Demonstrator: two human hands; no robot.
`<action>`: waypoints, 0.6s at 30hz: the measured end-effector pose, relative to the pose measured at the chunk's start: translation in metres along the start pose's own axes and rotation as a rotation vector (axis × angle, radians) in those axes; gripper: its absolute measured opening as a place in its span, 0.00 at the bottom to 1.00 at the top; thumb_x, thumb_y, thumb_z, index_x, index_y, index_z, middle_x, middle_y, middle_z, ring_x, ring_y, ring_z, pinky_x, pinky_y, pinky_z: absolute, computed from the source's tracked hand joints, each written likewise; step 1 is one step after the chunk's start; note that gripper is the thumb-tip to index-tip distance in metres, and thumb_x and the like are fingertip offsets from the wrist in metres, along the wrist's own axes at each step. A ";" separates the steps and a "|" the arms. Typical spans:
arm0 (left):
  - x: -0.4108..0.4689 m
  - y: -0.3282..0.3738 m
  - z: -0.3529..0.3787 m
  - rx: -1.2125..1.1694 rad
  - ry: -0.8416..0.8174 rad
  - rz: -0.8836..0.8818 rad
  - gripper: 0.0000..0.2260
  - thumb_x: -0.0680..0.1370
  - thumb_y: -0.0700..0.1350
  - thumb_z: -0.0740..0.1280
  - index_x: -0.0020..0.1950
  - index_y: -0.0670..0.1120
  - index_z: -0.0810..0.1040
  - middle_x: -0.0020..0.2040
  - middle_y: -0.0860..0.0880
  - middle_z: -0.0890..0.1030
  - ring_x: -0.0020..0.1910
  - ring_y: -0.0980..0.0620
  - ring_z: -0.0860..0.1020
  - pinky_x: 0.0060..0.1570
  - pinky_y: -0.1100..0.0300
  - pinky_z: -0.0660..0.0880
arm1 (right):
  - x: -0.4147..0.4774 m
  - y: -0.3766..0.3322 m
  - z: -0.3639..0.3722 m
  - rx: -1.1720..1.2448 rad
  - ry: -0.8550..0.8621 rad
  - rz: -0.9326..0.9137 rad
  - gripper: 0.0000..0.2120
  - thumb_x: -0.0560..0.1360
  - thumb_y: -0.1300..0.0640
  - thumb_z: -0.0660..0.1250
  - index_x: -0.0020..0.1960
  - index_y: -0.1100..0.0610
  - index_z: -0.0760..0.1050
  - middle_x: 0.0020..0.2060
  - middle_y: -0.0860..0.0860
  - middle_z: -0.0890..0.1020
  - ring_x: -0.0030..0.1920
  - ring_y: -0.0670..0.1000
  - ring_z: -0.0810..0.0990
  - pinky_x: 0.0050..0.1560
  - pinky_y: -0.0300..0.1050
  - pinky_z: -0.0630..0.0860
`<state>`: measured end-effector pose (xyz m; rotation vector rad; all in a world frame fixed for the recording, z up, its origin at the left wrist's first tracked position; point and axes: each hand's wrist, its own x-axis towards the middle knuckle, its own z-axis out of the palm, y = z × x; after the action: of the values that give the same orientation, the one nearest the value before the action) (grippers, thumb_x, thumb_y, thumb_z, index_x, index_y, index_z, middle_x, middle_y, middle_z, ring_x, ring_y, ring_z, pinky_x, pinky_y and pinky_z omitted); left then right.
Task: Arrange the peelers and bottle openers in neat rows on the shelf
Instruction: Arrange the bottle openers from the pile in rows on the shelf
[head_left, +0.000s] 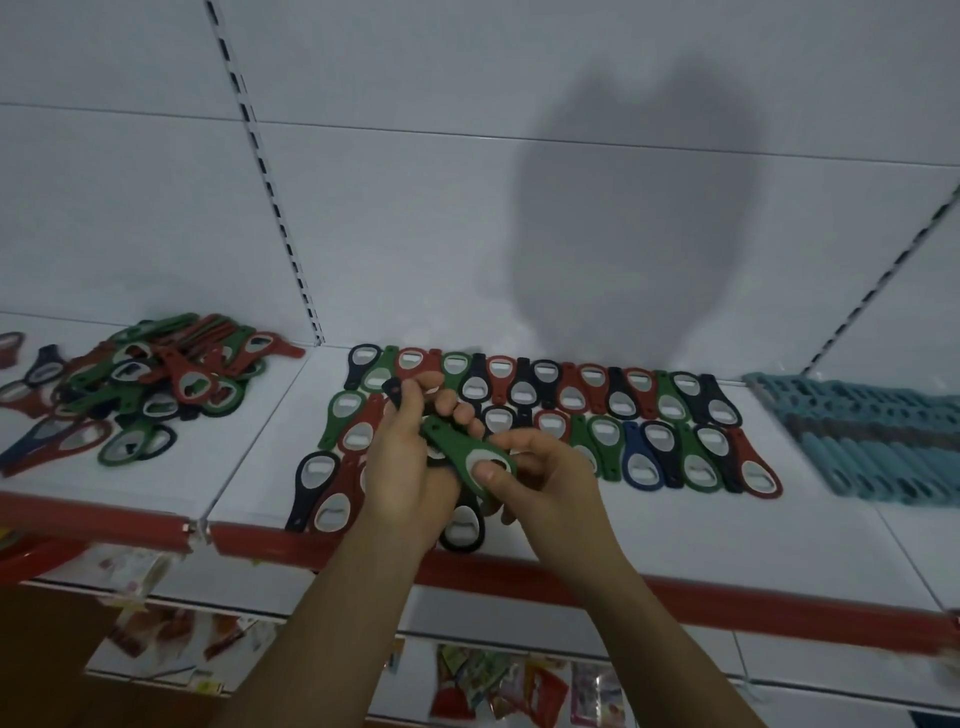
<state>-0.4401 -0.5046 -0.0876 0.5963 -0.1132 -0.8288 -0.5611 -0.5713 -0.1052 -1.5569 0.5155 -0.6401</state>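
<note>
Hands meet over the middle of the shelf (675, 535), just above the laid rows of bottle openers (649, 415). The right hand (545, 483) pinches the green bottle opener (457, 447) by its wide head, thumb pressed on the metal ring and fingers curled beneath. The left hand (405, 467) has its fingers curled round a small bunch of spare openers, a black one (393, 391) poking up past the knuckles. The green one is held in the air between the two hands. Its long axis slants, narrow handle end up and left toward the back wall, head down and right toward the red shelf lip. To set it well, I'd turn it to match its neighbours' slant and tuck it snug against the last one in the front row, which looks only partly filled. A loose pile (145, 395) waits well off to the left, and teal peelers (872, 447) lie at the right
</note>
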 end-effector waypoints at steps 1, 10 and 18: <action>0.001 0.000 0.000 0.025 0.010 0.021 0.11 0.85 0.51 0.58 0.51 0.45 0.75 0.36 0.49 0.74 0.35 0.52 0.75 0.42 0.58 0.76 | 0.001 0.002 -0.004 -0.053 0.005 0.000 0.04 0.76 0.61 0.74 0.45 0.54 0.80 0.34 0.51 0.84 0.33 0.49 0.82 0.33 0.43 0.76; 0.013 0.029 -0.041 1.026 -0.006 0.250 0.08 0.84 0.46 0.65 0.51 0.48 0.83 0.35 0.53 0.79 0.31 0.54 0.74 0.29 0.63 0.72 | 0.006 0.019 -0.037 -0.352 0.082 -0.064 0.05 0.78 0.59 0.72 0.46 0.49 0.81 0.39 0.43 0.83 0.41 0.45 0.80 0.42 0.40 0.75; 0.012 0.030 -0.047 2.012 -0.533 0.242 0.15 0.73 0.53 0.77 0.57 0.52 0.80 0.52 0.56 0.77 0.51 0.54 0.75 0.51 0.53 0.76 | 0.004 0.020 -0.047 -0.271 0.131 0.044 0.13 0.76 0.68 0.67 0.52 0.51 0.81 0.44 0.46 0.85 0.42 0.49 0.85 0.40 0.44 0.82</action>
<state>-0.3972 -0.4763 -0.1122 2.1345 -1.5920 -0.3555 -0.5887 -0.6105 -0.1232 -1.7587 0.7584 -0.6621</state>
